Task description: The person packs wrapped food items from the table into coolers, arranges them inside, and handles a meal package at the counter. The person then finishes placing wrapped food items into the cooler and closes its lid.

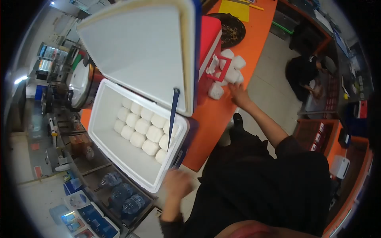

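Observation:
A white-lined cooler box (pixel 115 166) with a blue outside stands with its lid (pixel 135 51) raised. Inside it, rounded white bundles (pixel 142 126) lie in rows; they look like dough balls, but I cannot make out their wrapping. My left hand (pixel 178 184) is beside the cooler's near corner, its fingers smeared by motion. My right hand (pixel 240 97) reaches over the orange table (pixel 210 123) with fingers stretched toward a pile of similar white bundles (pixel 233 76). The fingertips are at the pile's edge; contact is unclear.
A dark blue strap (pixel 173 115) hangs from the lid across the cooler's opening. Beyond it are a red cooler (pixel 210 33) with a red handle frame (pixel 227 69) and a dark round tray (pixel 232 29). Water bottles (pixel 133 203) stand on a low shelf. Another person (pixel 300 73) crouches at right.

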`<state>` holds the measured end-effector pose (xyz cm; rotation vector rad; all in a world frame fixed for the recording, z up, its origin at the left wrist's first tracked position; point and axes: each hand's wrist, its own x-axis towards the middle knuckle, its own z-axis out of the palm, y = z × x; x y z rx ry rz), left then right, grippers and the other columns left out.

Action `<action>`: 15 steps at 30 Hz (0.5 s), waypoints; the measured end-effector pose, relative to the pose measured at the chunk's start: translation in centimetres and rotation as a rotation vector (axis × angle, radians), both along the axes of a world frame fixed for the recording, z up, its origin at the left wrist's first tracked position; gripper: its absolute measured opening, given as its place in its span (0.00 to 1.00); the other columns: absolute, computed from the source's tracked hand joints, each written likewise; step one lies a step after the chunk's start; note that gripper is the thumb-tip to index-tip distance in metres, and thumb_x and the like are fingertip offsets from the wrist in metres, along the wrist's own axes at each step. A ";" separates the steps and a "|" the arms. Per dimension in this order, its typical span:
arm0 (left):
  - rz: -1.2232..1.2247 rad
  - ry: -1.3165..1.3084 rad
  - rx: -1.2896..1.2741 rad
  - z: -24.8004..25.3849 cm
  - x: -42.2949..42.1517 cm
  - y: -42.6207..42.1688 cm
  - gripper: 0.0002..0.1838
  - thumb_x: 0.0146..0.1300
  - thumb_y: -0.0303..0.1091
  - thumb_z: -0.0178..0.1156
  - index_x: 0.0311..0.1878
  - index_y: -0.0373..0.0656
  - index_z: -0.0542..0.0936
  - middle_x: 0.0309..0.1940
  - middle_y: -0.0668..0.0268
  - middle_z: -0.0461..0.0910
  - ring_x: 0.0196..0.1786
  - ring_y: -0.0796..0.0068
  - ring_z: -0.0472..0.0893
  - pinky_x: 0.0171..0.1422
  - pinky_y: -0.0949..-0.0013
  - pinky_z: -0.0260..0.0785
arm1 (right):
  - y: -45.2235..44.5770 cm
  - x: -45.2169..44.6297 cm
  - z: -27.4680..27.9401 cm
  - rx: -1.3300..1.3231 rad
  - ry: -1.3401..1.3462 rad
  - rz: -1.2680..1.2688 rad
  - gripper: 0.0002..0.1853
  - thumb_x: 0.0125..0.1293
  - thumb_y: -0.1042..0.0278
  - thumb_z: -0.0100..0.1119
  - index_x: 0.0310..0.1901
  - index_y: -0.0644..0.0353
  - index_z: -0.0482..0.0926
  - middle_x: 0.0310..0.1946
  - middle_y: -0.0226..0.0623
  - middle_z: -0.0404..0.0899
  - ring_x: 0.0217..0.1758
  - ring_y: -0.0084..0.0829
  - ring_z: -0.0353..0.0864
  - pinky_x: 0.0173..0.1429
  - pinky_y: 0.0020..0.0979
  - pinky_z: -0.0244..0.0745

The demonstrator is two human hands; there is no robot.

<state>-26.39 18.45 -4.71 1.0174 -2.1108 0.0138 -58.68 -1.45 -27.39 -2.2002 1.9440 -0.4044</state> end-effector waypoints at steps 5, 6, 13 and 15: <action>0.102 -0.478 0.452 -16.7 -18.2 -14.0 0.27 0.55 0.29 0.54 0.61 0.39 0.70 0.57 0.50 0.69 0.59 0.52 0.70 0.61 0.50 0.63 | -7.7 -1.1 -5.2 -0.310 0.144 -0.087 0.35 0.50 0.70 0.64 0.63 0.42 0.68 0.61 0.52 0.60 0.61 0.58 0.65 0.51 0.62 0.67; 0.281 -0.575 0.282 -20.8 -19.7 -16.5 0.29 0.59 0.33 0.52 0.66 0.40 0.66 0.60 0.52 0.67 0.62 0.54 0.69 0.64 0.50 0.60 | -8.2 -1.9 -4.9 -0.313 0.139 -0.089 0.35 0.50 0.70 0.64 0.63 0.42 0.68 0.61 0.52 0.60 0.61 0.58 0.65 0.51 0.62 0.67; 0.600 -1.067 0.179 -32.4 -21.8 -24.8 0.24 0.65 0.41 0.48 0.65 0.49 0.66 0.63 0.53 0.65 0.64 0.54 0.64 0.67 0.49 0.56 | -6.4 -7.5 -0.2 0.383 -1.321 -0.070 0.30 0.57 0.69 0.61 0.62 0.44 0.65 0.64 0.41 0.61 0.63 0.43 0.67 0.57 0.45 0.72; 0.655 -1.053 0.207 -32.3 -22.1 -24.5 0.22 0.65 0.40 0.49 0.62 0.52 0.69 0.62 0.54 0.66 0.64 0.54 0.64 0.66 0.47 0.56 | -1.2 -9.3 3.6 0.624 -2.099 -0.161 0.28 0.65 0.59 0.54 0.66 0.46 0.60 0.60 0.37 0.67 0.61 0.39 0.70 0.56 0.46 0.73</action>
